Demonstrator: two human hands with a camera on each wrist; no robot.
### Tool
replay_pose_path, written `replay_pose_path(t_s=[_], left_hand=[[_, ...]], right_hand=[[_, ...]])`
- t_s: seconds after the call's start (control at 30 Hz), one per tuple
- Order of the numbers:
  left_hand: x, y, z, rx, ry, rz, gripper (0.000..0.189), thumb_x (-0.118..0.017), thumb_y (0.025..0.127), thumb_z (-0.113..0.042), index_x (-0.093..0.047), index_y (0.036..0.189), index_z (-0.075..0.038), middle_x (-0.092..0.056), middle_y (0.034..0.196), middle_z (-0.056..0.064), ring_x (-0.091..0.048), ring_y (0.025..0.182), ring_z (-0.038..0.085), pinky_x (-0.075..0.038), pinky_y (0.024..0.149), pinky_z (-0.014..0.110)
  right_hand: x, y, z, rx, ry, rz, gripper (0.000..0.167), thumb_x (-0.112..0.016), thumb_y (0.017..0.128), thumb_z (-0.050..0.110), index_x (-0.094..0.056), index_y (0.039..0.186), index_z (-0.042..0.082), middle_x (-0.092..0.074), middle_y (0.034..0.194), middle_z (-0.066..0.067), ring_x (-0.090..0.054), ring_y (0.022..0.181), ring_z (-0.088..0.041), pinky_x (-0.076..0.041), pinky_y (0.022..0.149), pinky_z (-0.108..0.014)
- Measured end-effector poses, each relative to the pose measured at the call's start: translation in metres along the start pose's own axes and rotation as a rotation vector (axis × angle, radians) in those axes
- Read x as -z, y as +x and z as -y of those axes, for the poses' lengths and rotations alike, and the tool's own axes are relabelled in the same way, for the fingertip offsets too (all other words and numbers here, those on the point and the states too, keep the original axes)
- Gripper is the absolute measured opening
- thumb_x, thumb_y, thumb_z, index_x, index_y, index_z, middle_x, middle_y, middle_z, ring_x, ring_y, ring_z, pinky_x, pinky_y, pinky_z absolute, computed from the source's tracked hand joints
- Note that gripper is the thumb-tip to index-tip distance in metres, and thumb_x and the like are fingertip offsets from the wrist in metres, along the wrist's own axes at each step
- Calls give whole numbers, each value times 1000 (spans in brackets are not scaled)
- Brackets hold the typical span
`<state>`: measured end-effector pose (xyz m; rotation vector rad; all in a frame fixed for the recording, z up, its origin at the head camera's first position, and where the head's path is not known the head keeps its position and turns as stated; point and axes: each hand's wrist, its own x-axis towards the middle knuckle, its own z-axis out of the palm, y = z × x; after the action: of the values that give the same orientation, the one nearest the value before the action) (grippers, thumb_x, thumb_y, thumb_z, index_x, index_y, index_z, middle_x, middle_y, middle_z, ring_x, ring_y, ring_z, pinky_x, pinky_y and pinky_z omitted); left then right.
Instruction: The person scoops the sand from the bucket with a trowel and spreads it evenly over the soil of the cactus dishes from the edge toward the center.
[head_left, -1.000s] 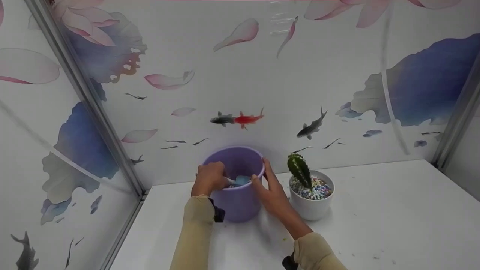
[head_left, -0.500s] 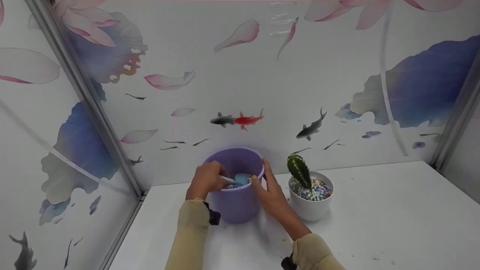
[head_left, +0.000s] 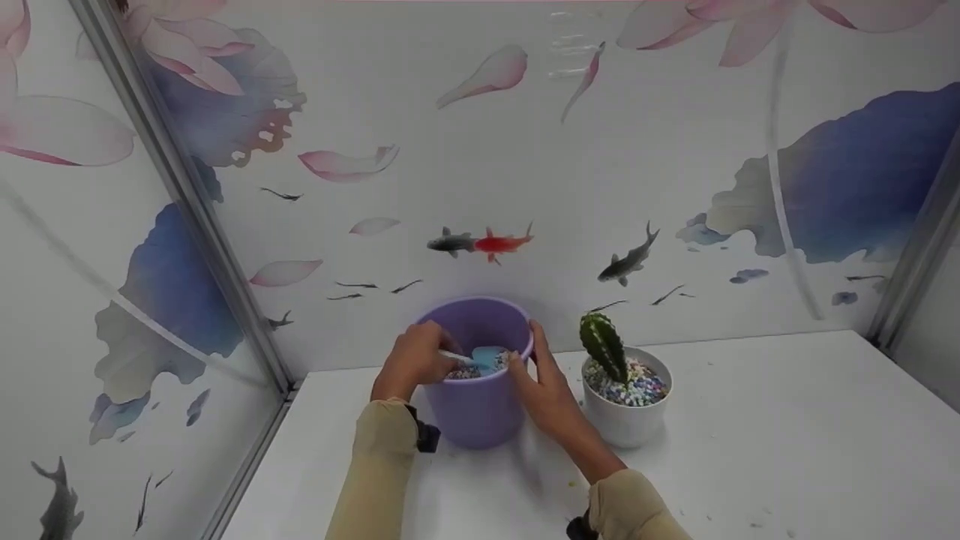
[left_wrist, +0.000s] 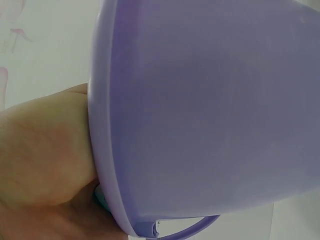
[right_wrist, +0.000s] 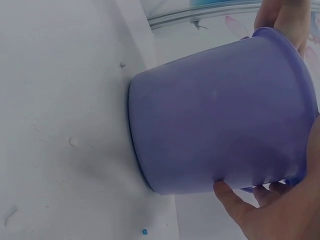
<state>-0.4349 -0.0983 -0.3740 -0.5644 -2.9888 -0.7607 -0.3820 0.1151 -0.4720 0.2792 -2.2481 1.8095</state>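
A purple bucket (head_left: 477,412) stands on the white table against the back wall. Over its left rim reaches my left hand (head_left: 414,358), gripping the pale handle of a small shovel (head_left: 487,358) with a light blue blade. The blade lies inside the bucket among small multicoloured pebbles (head_left: 463,371). My right hand (head_left: 551,390) holds the bucket's right side, thumb at the rim and fingers along the outer wall. In the left wrist view, the bucket wall (left_wrist: 210,110) hides most of the left fingers. The right wrist view shows right fingertips (right_wrist: 225,192) touching the bucket.
Right of the bucket stands a white pot (head_left: 626,424) filled with coloured pebbles, a green cactus (head_left: 602,346) leaning in it. Small crumbs lie scattered on the table (head_left: 787,435). A printed wall (head_left: 570,187) closes off the back, with a metal post (head_left: 187,202) at left.
My left hand has shifted slightly left and out, baring more of the shovel's handle; pebbles now show on its blade. The right hand keeps its hold on the bucket.
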Motion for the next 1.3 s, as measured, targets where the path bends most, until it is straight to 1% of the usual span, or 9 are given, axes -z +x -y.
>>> replay_pose_path(t_s=[0.2, 0.43, 0.5, 0.6, 0.73, 0.93, 1.07, 1.17, 1.3], left_hand=[[3, -5, 0, 1, -60, -14, 9, -82, 97, -13, -86, 104, -10, -82, 107, 5, -74, 104, 26, -62, 95, 48], [4, -9, 3, -13, -84, -23, 9, -82, 98, -16, -87, 105, -13, -82, 110, 3, -74, 108, 24, -62, 96, 48], [4, -10, 4, -21, -82, -29, 10, -81, 98, -17, -86, 107, -13, -82, 112, 4, -74, 111, 26, -61, 99, 49], [4, -11, 4, -14, -79, -42, 12, -80, 99, -17, -86, 109, -14, -82, 115, 4, -73, 116, 27, -60, 103, 50], [4, -15, 3, -24, -66, -72, 14, -79, 100, -16, -86, 112, -14, -82, 117, 5, -73, 119, 29, -59, 104, 52], [4, -20, 3, -71, -37, -133, 15, -80, 99, -18, -86, 112, -13, -82, 114, 5, -73, 116, 31, -52, 109, 56], [3, -23, 5, -86, -34, -157, 14, -80, 99, -18, -86, 111, -13, -82, 110, 4, -73, 113, 31, -52, 107, 56], [3, -25, 7, -80, -53, -162, 14, -79, 100, -18, -85, 111, -12, -82, 111, 5, -73, 113, 32, -55, 104, 54], [3, -28, 8, -46, -103, -165, 14, -78, 101, -17, -84, 112, -11, -81, 113, 6, -72, 116, 31, -57, 103, 53]], right_hand=[[0, 1, -1, 17, -5, -6, 78, -53, 115, 39, -5, 176, 27, -13, 183, -6, -16, 169, -31, -20, 134, -61], [1, 1, -2, 15, -16, 6, 79, -52, 115, 39, -4, 176, 27, -12, 183, -7, -16, 169, -33, -21, 134, -61], [2, 1, -2, 21, -15, 3, 78, -52, 115, 38, -4, 176, 26, -12, 183, -9, -16, 169, -34, -20, 134, -62], [3, 0, -2, 8, -22, 2, 79, -52, 115, 38, -4, 176, 28, -12, 184, -7, -16, 169, -32, -20, 134, -60], [2, 0, -2, 3, -31, 5, 80, -53, 114, 41, -3, 176, 28, -11, 184, -7, -16, 169, -32, -21, 134, -60], [2, 0, -3, 5, -13, 0, 80, -52, 114, 44, -3, 176, 30, -11, 184, -7, -15, 169, -32, -21, 134, -59], [2, 0, -4, 6, -6, 0, 79, -52, 114, 45, -3, 176, 32, -10, 184, -6, -15, 169, -32, -21, 134, -59], [3, -1, -5, -2, -2, 5, 79, -53, 114, 48, -4, 175, 35, -11, 184, -4, -17, 169, -33, -24, 133, -60], [4, 0, -6, -9, 6, 12, 80, -55, 113, 49, -6, 175, 37, -14, 184, -3, -21, 168, -33, -29, 131, -60]])
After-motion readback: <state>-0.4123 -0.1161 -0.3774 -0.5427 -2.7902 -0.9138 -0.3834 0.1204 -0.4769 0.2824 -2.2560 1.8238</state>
